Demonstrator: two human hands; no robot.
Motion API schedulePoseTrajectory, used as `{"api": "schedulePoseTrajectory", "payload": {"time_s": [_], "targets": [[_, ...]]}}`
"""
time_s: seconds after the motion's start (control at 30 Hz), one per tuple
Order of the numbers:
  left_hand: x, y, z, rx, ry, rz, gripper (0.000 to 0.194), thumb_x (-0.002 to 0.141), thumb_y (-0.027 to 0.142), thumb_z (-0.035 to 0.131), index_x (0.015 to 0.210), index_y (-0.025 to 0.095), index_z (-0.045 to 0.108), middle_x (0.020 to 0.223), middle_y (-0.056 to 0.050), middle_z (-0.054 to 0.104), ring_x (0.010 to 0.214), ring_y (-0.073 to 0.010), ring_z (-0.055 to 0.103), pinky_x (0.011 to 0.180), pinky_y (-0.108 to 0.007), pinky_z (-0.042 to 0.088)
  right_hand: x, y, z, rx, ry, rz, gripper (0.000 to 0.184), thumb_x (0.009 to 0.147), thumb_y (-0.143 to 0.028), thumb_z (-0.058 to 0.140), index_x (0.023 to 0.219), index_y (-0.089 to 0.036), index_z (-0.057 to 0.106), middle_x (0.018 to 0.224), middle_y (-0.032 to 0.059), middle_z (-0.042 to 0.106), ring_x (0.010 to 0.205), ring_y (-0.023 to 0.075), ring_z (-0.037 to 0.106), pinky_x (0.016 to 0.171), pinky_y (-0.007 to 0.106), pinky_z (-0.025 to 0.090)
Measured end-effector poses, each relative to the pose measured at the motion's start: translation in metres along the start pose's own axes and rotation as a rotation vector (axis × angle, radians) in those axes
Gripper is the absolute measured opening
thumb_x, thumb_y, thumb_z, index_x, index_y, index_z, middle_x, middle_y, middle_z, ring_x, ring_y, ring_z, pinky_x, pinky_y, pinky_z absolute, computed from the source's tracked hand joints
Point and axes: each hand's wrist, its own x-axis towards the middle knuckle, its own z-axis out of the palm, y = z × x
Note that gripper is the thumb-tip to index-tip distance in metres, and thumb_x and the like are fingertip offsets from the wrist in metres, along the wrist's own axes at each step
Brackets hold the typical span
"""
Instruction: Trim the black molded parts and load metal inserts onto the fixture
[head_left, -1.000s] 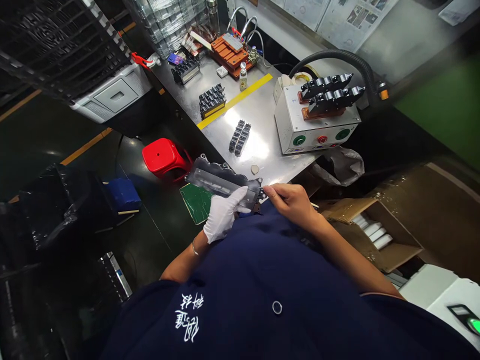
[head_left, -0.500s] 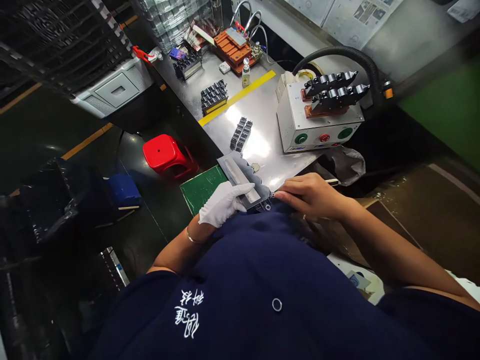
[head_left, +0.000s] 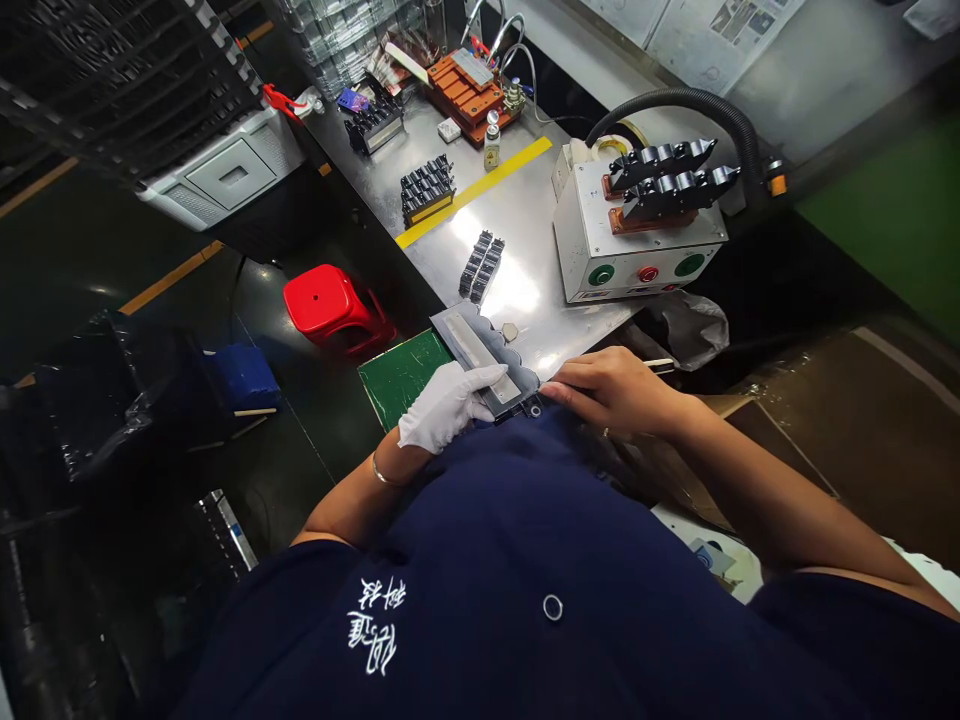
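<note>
My left hand (head_left: 444, 405), in a white glove, is closed on a grey moulded plastic part (head_left: 480, 350) with a scalloped edge and a pale flat strip. The thumb lies across its face. The part is tilted over the table's front edge, close to my body. My bare right hand (head_left: 611, 390) is pinched at the part's right corner, by a small ring-shaped lug. Whatever its fingertips hold, if anything, is too small to make out. Beyond the part, two black ridged strips (head_left: 481, 266) lie side by side on the metal table (head_left: 536, 235).
A white control box (head_left: 637, 240) with buttons and black parts on top stands at the right. Farther back are a black ridged block (head_left: 427, 190), a small bottle (head_left: 492, 142) and an orange fixture (head_left: 465, 95). A red stool (head_left: 322, 305) stands left of the table.
The grey part has turned from lying nearly crosswise to a steeper slant and shifted right. My right hand stayed at its corner, its forearm swinging outward. Over the last half second little moved.
</note>
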Motion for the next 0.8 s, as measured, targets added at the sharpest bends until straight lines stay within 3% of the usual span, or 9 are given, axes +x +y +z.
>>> {"api": "schedulePoseTrajectory", "payload": {"time_s": [0.53,0.67,0.8], "targets": [[0.0012,0.0016,0.0017,-0.028,-0.019,-0.010,0.021,0.075,0.025,0.071,0.083,0.007,0.069,0.077,-0.011,0.071,0.064,-0.0175,0.067,0.048,-0.024,0.052,-0.0008,0.0061,0.0006,0.041,0.003,-0.037,0.047,0.098,-0.043,0.043,0.059,-0.019,0.055,0.052,-0.0010,0.051,0.047,0.0094,0.040,0.052,0.025,0.029],[0.0017,0.0010,0.0015,-0.033,0.005,-0.017,0.021,0.075,0.024,0.069,0.086,0.006,0.069,0.084,-0.013,0.073,0.067,-0.0193,0.068,0.047,-0.025,0.053,-0.0003,0.0065,0.0012,0.035,0.008,-0.031,0.047,0.098,-0.042,0.043,0.058,-0.020,0.052,0.052,-0.0015,0.049,0.047,0.0093,0.039,0.052,0.026,0.029],[0.0018,0.0012,0.0015,-0.050,0.032,-0.019,0.019,0.075,0.022,0.070,0.085,0.006,0.069,0.079,-0.012,0.072,0.066,-0.0189,0.068,0.052,-0.027,0.055,0.0007,0.0065,0.0003,0.037,-0.004,-0.029,0.047,0.097,-0.042,0.044,0.057,-0.020,0.052,0.052,-0.0016,0.049,0.047,0.0093,0.039,0.052,0.026,0.028]]}}
